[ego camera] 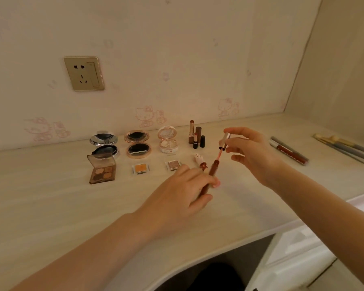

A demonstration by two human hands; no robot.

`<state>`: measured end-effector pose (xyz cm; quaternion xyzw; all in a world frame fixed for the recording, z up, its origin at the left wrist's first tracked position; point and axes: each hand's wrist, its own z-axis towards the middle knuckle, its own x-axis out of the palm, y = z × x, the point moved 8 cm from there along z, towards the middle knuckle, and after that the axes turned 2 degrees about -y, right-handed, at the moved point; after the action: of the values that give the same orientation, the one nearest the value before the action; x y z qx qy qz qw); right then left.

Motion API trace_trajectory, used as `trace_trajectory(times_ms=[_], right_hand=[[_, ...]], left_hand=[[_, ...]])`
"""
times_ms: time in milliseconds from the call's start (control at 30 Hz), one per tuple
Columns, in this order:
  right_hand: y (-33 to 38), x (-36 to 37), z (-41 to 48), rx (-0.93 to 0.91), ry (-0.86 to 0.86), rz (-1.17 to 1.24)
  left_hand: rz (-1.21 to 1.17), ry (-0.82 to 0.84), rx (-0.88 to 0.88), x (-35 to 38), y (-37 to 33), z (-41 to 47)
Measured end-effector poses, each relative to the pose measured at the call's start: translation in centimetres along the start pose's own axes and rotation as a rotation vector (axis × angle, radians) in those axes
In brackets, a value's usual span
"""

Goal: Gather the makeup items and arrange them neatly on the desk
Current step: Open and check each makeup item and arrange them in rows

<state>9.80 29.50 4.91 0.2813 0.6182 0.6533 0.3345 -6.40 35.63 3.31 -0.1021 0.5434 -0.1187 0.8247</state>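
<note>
Brown gloss tube [213, 168] uncapped, tilted over desk [51, 196]; wand [224, 141] w/ gold cap just above.

The pale wood-grain tabletop [51, 196] in front of me runs along the wall. At the back, three open compacts sit in a row: a silver compact [104, 143], a rose-gold compact [137, 147] and a white floral compact [167, 141]. Just right of them a cluster of lipsticks [196, 135] stands upright. In the nearer row lie an open eyeshadow palette [102, 170], an orange pan [140, 168], a glittery brown pan [173, 165] and a small white-capped piece [199, 161] on its side. Well apart to my right lie two slim tubes [290, 153] side by side, and beyond them a bundle of brushes [349, 149].
</note>
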Motion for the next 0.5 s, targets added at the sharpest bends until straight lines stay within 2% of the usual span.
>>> trace_trajectory(times_ms=[167, 333, 500], right_hand=[[0.0, -1.4, 1.9, 0.008, 0.001, -0.133], [-0.4, -1.2, 3.1, 0.006, 0.048, -0.296], [-1.2, -0.3, 4.8, 0.031, 0.094, -0.357]], left_hand=[[0.054, 0.032, -0.003, 2.1, -1.6, 1.9], [0.219, 0.125, 0.003, 4.4, -2.5, 3.2], [0.369, 0.086, 0.032, 4.4, -2.7, 4.6]])
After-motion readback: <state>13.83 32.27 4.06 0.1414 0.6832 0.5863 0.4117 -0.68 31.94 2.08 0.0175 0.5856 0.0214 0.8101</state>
